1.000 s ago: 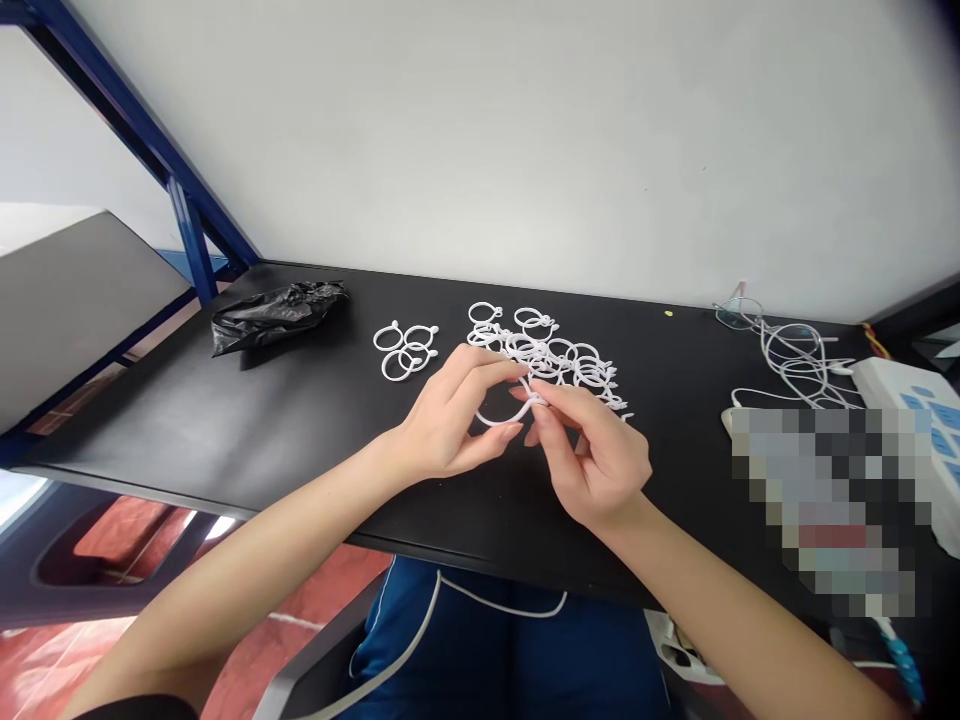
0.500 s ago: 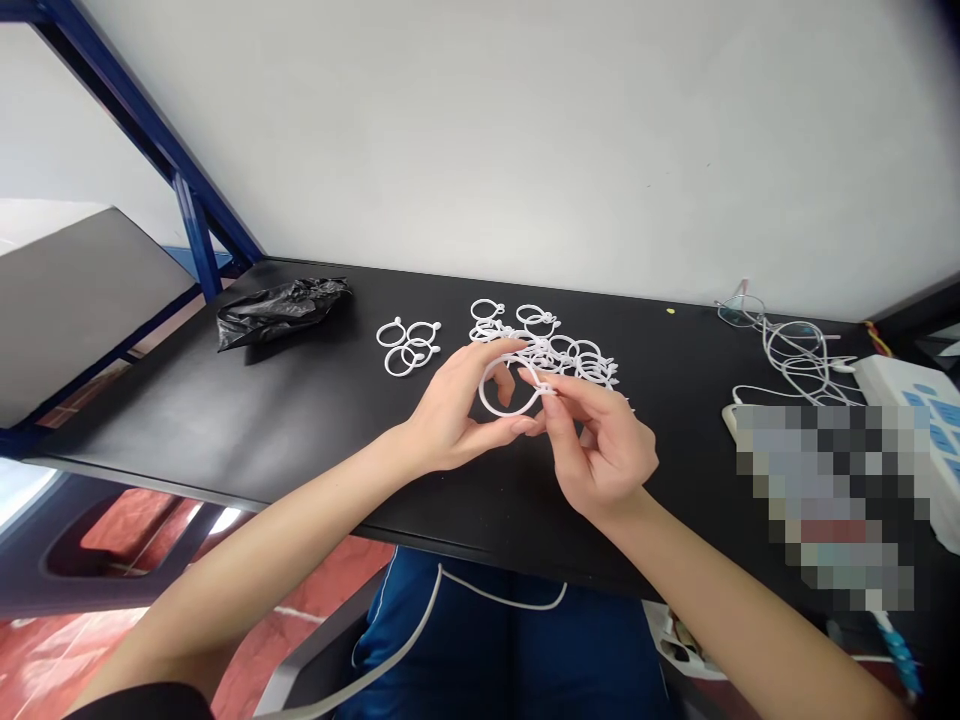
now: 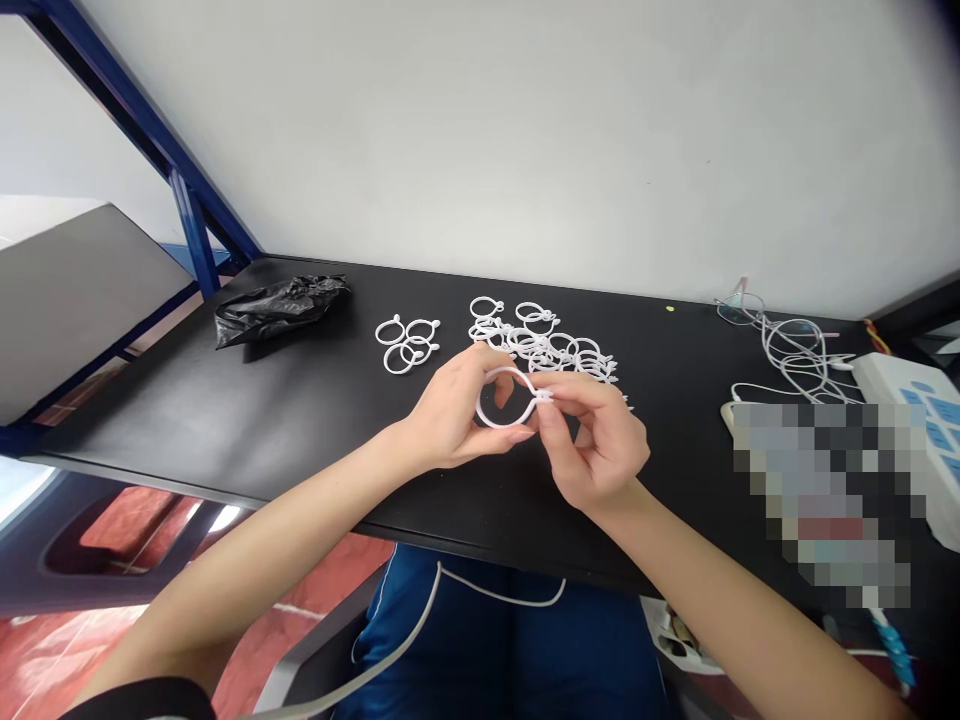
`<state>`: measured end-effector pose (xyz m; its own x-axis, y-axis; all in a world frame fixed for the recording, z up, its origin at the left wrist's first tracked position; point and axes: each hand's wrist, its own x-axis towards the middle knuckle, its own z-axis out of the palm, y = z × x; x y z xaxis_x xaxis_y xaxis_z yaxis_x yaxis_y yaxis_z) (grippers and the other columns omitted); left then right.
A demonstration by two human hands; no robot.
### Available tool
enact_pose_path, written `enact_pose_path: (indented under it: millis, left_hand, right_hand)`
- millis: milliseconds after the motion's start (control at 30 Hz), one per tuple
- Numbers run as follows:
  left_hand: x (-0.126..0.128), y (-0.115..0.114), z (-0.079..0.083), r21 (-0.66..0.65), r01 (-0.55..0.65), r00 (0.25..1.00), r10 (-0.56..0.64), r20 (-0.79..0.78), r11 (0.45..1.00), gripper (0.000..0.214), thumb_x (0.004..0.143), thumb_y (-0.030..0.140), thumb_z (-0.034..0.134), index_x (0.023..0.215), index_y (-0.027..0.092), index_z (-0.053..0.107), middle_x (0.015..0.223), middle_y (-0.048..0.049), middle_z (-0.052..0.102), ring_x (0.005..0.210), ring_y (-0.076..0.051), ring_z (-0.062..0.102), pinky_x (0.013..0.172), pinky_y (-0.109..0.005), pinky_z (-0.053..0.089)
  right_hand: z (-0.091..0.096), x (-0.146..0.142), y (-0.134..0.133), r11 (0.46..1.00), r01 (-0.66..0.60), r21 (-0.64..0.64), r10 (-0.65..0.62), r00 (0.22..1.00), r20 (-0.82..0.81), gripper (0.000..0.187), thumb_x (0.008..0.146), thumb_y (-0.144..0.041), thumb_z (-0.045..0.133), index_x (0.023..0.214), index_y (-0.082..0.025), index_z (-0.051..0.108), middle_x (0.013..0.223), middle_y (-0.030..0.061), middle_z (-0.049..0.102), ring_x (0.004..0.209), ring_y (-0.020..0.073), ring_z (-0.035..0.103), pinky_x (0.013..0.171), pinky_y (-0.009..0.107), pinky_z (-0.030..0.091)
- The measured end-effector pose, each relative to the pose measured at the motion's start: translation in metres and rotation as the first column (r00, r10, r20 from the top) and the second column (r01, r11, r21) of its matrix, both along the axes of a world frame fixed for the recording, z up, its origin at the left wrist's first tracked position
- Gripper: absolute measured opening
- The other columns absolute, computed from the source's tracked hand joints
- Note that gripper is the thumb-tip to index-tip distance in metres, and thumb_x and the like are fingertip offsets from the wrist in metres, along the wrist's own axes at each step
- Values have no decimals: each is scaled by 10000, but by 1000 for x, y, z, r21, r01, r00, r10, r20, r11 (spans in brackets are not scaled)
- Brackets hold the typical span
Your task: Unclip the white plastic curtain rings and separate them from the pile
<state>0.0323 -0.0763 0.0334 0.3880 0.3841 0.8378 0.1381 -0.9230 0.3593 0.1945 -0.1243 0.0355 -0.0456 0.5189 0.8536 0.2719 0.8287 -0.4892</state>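
The right hand (image 3: 596,440) pinches the clasp end of a white, plastic-looking ring (image 3: 504,426); the left hand (image 3: 446,410) grips its loop, above the flat black worktop (image 3: 315,420). Working the clasp seems in hand; the next move likely calls for firm fingertip pressure.

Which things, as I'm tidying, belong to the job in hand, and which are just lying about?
Job: held white ring; likely the ring pile and the smaller ring group.
Probably lying about: black bag, glasses, cable tangle, white box.
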Motion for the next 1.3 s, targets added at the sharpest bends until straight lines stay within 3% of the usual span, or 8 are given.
enact_pose_path:
  millis: [200, 367, 733, 933, 1067, 1167, 1300]
  left_hand:
    - [2, -1, -1, 119, -1, 999, 7, -49, 993, 399, 898, 592, 500, 908, 194, 485, 662, 19, 530, 609, -146, 507, 608, -297, 422]
    - [4, -2, -1, 160, -15, 998, 23, -52, 987, 383, 897, 589, 470, 874, 207, 459, 623, 33, 487, 584, -145, 483, 576, -298, 408]
    - [2, -2, 0, 111, 23, 999, -21, -24, 994, 484, 857, 683, 557, 865, 212, 446, 662, 24, 498, 585, -132, 463, 524, -261, 419]
    - [2, -2, -3, -18, 115, 991, -116, -70, 993, 498, 875, 694, 522, 851, 208, 415, 657, 49, 451, 536, -92, 407, 507, -229, 377]
    - [2, -1, -4, -12, 115, 991, -116, -69, 993, 490, 880, 685, 523, 850, 209, 416, 655, 51, 446, 538, -90, 402, 504, -221, 363]
    - [2, -1, -2, 14, 101, 991, -100, -90, 995, 495, 870, 686, 547, 852, 206, 429, 661, 45, 470, 544, -92, 415, 511, -223, 371]
    - [2, -2, 1, 35, 95, 992, -92, -91, 995, 483, 855, 663, 597, 875, 200, 462, 664, 37, 506, 544, -95, 445, 515, -223, 391]
  right_hand:
    - [1, 4, 2, 985, -167, -35, 170, 981, 98, 69, 847, -157, 523, 883, -203, 560, 667, -1, 637, 529, 139, 607, 491, 260, 501]
    - [3, 5, 1, 989, -150, -10, 149, 970, 192, 98, 838, -140, 499, 774, -211, 523, 569, -34, 545, 458, 111, 533, 430, 230, 405]
    - [0, 4, 0, 996, -85, -1, 84, 979, 186, 180, 873, -146, 451, 710, -204, 505, 543, -32, 476, 444, 98, 437, 426, 250, 331]
    - [0, 6, -1, 999, -51, 3, 50, 980, 190, 106, 880, -151, 477, 825, -205, 550, 586, -32, 563, 458, 97, 506, 439, 233, 410]
    - [0, 3, 2, 996, -58, 65, 51, 993, 107, 186, 850, -119, 519, 1002, -209, 577, 685, -7, 628, 553, 140, 626, 480, 252, 514]
    - [0, 1, 3, 988, -53, 147, 46, 998, 47, 255, 806, -80, 545, 1033, -191, 584, 731, 15, 641, 613, 170, 671, 513, 283, 564]
    - [0, 0, 3, 987, -25, 161, 22, 999, 26, 274, 786, -71, 551, 1031, -186, 594, 741, 24, 651, 607, 174, 673, 496, 283, 565]
